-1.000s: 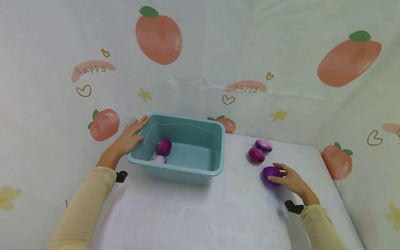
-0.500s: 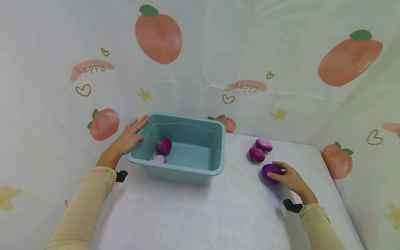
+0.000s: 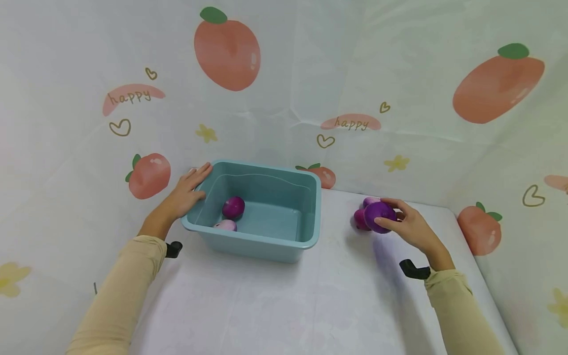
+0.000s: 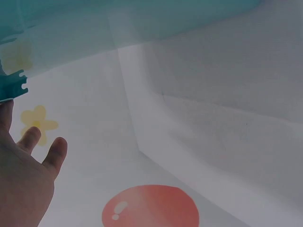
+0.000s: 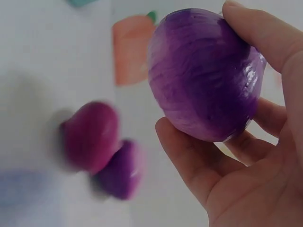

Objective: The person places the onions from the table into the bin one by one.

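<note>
My right hand (image 3: 414, 228) holds a round, glossy purple onion (image 5: 203, 71) between thumb and fingers, raised off the table. Beneath and behind it, a magenta onion (image 5: 92, 137) and a purple-and-white one (image 5: 124, 171) lie touching on the table; in the head view they are partly covered by the held onion. On the left, my left hand (image 3: 184, 195) rests on the rim of a blue-green plastic bin (image 3: 257, 249), fingers extended. Inside the bin sit a dark magenta onion (image 3: 233, 207) and a pale pink one (image 3: 227, 225), the latter partly hidden by the front wall.
The white table (image 3: 284, 305) ends at a back wall covering (image 3: 275, 98) printed with fruit, flowers and "happy". Another printed wall (image 3: 523, 197) borders the table's right side. The bin stands near the back, left of the loose onions.
My right hand has lifted the purple onion off the table and moved it up and slightly back, over the two loose onions. My left hand and the bin have stayed put.
</note>
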Available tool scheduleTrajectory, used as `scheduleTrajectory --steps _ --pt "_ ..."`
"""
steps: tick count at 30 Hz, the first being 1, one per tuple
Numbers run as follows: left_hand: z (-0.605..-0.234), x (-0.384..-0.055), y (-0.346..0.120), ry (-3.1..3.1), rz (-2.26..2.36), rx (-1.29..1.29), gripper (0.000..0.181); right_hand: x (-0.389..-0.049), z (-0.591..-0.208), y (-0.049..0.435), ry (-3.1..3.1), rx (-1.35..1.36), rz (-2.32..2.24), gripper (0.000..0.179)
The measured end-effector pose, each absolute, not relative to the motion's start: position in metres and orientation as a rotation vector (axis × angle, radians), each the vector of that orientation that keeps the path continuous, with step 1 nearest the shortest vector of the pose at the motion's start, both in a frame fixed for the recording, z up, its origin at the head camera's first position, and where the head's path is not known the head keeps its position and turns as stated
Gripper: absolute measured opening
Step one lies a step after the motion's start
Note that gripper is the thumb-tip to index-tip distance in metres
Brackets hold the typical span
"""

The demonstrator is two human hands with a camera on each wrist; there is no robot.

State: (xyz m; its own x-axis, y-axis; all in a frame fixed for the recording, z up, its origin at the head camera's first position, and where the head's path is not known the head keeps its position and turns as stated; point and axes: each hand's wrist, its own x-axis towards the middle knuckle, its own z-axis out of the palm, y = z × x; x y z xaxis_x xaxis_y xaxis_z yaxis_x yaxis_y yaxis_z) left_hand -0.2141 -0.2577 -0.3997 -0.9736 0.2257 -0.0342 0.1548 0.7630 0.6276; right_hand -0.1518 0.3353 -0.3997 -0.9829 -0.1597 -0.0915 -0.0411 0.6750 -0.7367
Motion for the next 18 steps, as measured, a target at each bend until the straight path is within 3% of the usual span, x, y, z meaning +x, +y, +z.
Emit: scheduleTrajectory --steps 18 --pt "-0.400 -0.215 -0.258 2.850 1.002 0.316 0.080 -0.185 -0.311 0.267 2.697 -0.447 -1.324 0.058"
